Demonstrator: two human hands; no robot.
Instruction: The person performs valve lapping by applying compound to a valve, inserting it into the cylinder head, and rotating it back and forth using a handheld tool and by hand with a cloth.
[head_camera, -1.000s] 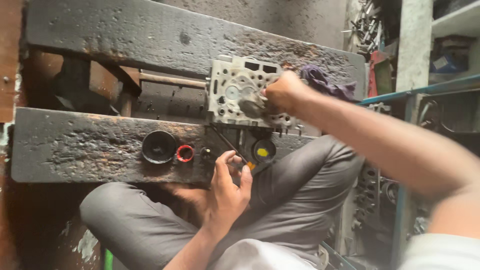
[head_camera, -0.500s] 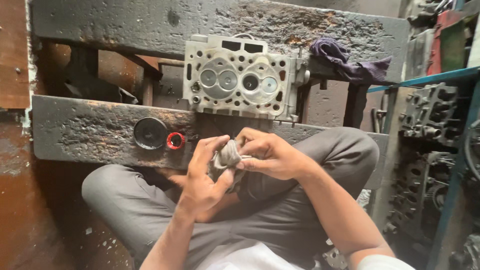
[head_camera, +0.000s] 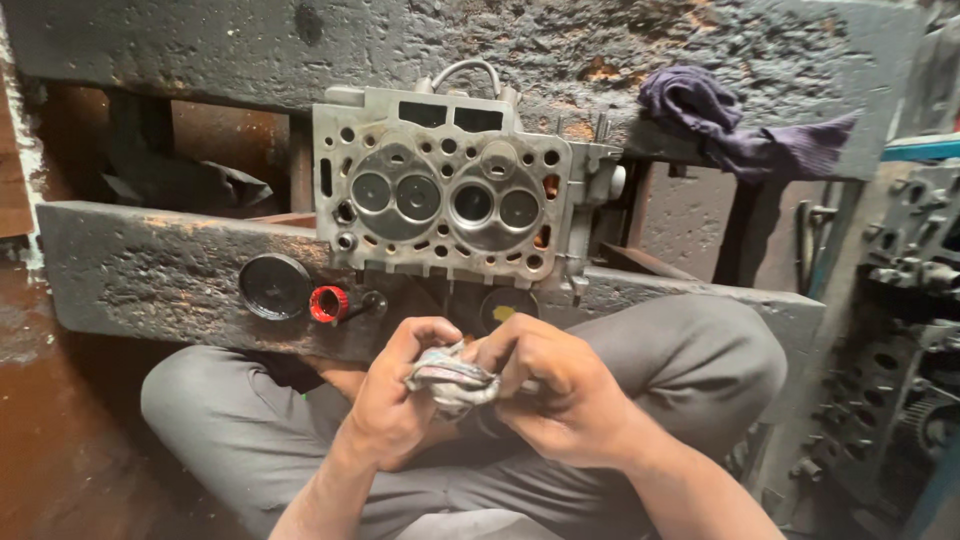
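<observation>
- Two hands meet over the lap in the head view, below the metal engine head (head_camera: 450, 205) that lies across two dark, rusty beams
- The left hand (head_camera: 395, 405) is curled around a crumpled grey rag (head_camera: 452, 378), fingers closed on its left end
- The right hand (head_camera: 550, 385) pinches the same rag from the other side, fingers bent tight over it
- The rag sits between both hands, just below the engine head and above the grey trousers (head_camera: 690, 370)
- Left of the engine head, on the near beam (head_camera: 150, 270), lie a black round cap (head_camera: 274, 286) and a small red cap (head_camera: 328, 303) close together
- Up and to the right of the engine head, a purple cloth (head_camera: 720, 125) is draped over the far beam (head_camera: 250, 40)
</observation>
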